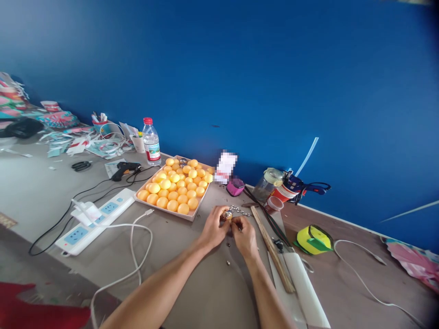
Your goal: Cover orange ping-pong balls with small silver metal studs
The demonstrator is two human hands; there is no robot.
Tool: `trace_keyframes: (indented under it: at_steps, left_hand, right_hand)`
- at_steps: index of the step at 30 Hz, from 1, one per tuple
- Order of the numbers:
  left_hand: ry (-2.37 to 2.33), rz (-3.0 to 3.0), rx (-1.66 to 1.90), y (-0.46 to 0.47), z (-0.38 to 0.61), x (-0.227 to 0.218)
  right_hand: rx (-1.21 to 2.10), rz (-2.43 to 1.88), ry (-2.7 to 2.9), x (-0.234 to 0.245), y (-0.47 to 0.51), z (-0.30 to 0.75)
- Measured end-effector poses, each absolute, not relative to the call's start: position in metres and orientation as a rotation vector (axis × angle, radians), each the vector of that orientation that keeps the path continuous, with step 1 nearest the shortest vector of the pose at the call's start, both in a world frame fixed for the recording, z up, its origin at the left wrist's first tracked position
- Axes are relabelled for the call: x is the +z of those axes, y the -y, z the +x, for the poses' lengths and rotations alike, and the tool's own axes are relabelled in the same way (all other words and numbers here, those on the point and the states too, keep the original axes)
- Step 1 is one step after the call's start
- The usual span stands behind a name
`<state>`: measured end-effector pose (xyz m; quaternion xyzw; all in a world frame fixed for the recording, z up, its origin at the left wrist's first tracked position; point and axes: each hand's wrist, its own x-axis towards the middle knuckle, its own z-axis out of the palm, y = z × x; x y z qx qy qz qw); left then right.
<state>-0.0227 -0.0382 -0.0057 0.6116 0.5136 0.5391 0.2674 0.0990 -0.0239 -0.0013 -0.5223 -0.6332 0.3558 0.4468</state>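
My left hand (213, 227) is closed around a small ball (228, 214), shiny silver on top with some orange showing below. Against its lower right side, the fingers of my right hand (244, 236) are pinched together; whatever they hold is too small to make out. Just beyond both hands lies a cluster of small shiny metal pieces (240, 210). Two more little metal pieces (228, 263) rest on the table between my forearms. To the left, a shallow box (192, 216) is filled with orange balls (172, 195), a couple of silver ones among them.
A power strip (99, 218) with a white cable, a glue gun (126, 170) and a water bottle (152, 144) stand left. On the right are a wooden stick (272, 249), a jar (268, 183), a small plastic cup (274, 204) and a yellow-green roll (313, 240). Behind rises a blue wall.
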Motion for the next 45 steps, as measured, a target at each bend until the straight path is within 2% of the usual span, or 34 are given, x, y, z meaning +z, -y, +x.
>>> trace_keyframes:
  at_steps: [10, 22, 29, 36, 45]
  left_hand:
    - [-1.386, 1.644, 1.501, 0.0378, -0.0242, -0.0043]
    - [-1.387, 1.641, 1.486, 0.0378, -0.0238, -0.0038]
    - [-1.372, 1.636, 1.482, 0.0377, -0.0228, -0.0049]
    - [-1.358, 1.642, 1.497, 0.0373, -0.0221, -0.0075]
    - [-1.334, 1.704, 1.501, 0.0380, -0.0219, -0.0074]
  right_hand:
    - [1.173, -1.169, 1.346, 0.0003, 0.0223, 0.0986]
    - [1.169, -1.169, 1.252, -0.0010, 0.0205, 0.1037]
    - [1.473, -0.932, 0.904, 0.0013, 0.0191, 0.1010]
    - [1.631, -0.816, 0.846, 0.0060, 0.0213, 0.1025]
    - [1.621, -0.872, 0.867, 0.0045, 0.0209, 0.1023]
